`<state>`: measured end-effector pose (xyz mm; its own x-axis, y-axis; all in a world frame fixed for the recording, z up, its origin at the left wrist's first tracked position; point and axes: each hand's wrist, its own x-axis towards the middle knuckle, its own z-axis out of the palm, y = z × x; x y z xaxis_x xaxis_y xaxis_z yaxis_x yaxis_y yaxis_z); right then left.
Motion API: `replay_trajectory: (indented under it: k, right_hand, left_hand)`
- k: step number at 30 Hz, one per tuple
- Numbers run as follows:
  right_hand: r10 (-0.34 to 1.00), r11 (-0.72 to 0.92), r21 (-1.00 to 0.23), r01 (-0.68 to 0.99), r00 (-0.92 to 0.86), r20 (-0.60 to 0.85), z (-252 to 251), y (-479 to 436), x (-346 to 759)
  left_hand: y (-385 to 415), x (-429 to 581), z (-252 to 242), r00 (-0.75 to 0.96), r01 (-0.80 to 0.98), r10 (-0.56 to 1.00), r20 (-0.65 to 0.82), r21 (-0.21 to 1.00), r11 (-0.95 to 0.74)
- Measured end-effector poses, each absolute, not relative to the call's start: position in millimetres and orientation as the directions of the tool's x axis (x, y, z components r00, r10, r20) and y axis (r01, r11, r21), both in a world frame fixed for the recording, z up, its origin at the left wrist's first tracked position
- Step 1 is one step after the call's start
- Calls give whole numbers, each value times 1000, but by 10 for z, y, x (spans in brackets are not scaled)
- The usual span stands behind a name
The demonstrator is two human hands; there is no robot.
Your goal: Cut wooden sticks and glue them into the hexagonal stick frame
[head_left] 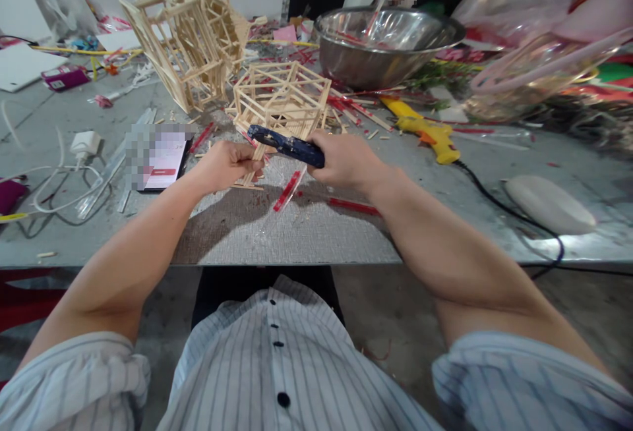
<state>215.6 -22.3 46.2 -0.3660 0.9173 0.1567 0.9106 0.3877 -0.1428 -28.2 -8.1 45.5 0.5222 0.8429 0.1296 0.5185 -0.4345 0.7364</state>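
Your right hand (341, 157) is wrapped around a dark blue hand tool (291, 146), whose far end points left, over the sticks in your other hand. Your left hand (225, 164) pinches a few thin wooden sticks (258, 152) between thumb and fingers; whether the tool touches them, you cannot tell from this angle. Both hands are above the grey table (277, 240), near its front edge. Just beyond them stands a low, many-sided stick frame (281, 98), with a taller stick structure (190, 49) behind it to the left. A phone (171, 162) lies beside your left forearm. To the right are a steel bowl (376, 62) and a yellow glue gun (422, 128) with a black cord.
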Motion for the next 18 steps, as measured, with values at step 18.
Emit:
replay_trajectory:
  k: [18]
  right_hand:
    - [933,341,-190,920,-307,188,375,-154,2122]
  left_hand:
    - [-26,-313,436,560,573,827,53,696,-432]
